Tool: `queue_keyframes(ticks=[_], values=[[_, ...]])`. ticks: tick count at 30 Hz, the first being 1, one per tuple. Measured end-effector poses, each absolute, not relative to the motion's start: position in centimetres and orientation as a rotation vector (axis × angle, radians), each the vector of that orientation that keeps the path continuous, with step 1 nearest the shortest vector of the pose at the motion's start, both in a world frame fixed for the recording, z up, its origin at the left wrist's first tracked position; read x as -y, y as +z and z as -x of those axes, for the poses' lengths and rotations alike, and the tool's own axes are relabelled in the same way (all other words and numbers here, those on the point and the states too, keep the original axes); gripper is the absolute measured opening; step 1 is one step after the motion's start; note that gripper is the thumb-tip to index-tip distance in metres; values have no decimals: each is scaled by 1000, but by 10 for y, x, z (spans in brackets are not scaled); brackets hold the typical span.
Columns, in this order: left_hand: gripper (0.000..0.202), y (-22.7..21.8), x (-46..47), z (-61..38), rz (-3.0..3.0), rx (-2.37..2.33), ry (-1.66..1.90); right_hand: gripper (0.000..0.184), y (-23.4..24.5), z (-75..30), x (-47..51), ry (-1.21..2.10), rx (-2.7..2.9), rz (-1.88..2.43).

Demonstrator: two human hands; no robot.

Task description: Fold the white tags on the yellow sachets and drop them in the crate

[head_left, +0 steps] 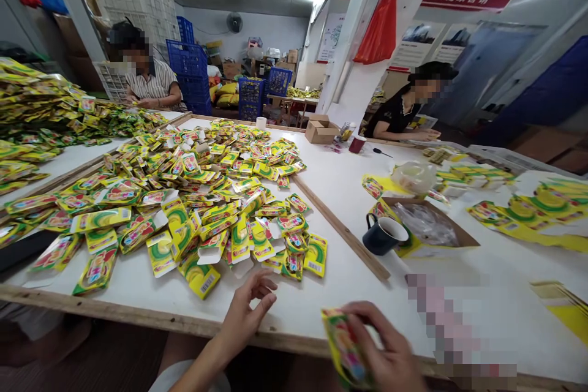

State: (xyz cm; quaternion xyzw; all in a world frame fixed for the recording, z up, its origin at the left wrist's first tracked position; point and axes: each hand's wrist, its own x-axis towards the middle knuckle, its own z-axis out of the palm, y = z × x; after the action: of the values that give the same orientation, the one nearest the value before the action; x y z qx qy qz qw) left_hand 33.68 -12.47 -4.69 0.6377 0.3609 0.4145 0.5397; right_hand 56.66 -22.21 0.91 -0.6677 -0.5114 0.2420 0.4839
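Thumb and fingers of the right hand (386, 343) pinch a small, flat, yellow-green-and-red printed cardboard box (340, 346) at the near edge of a white-topped, wood-edged counter (305, 303). The left hand (250, 301) sits to its left, fingers loosely curled, a gap between thumb and forefinger. Just beyond it spreads a heap of similar yellow-and-green cardboard boxes (181, 220), some with white end flaps standing out. A long brown wooden strip (340, 228) lies to the right of this heap. Past the strip, a dark blue mug (383, 234) stands beside an open cardboard carton holding clear plastic bags (425, 223). Across the counter, a person in a striped shirt (154, 84) is on the left, and a person in a black top (397, 111) on the right.
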Motion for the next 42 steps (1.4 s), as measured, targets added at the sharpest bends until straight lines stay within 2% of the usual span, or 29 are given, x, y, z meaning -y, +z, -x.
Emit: queue_keyframes(ticks=[2,5,13,17,23,26,30,33,35,37,42], values=[[26,-46,124,-338,-1536,-932,937,26,25,-604,243,637,1340,1806],[22,-45,124,-342,-1616,-961,822,32,28,-627,247,601,1281,1946],[22,-52,125,-337,-1670,-973,803,42,-43,-560,118,279,1065,1860],[23,-53,123,-337,-1655,-983,813,58,-62,-556,94,108,1140,2065],[21,-49,125,-339,-1657,-972,815,50,-64,-579,115,46,1241,2206],[21,-53,123,-339,-1619,-961,808,53,-53,-585,128,148,1135,2129],[26,-59,117,-341,-1495,-875,864,63,-35,-572,155,648,812,1659],[46,-53,117,-346,-1397,-711,934,53,-26,-543,172,1121,786,1238],[52,-47,118,-349,-1355,-624,956,44,-25,-523,177,1296,845,1118],[50,-43,120,-350,-1359,-621,969,39,-29,-508,175,1297,921,1125],[49,-50,120,-340,-1485,-816,1018,34,-43,-501,168,991,985,1234]])
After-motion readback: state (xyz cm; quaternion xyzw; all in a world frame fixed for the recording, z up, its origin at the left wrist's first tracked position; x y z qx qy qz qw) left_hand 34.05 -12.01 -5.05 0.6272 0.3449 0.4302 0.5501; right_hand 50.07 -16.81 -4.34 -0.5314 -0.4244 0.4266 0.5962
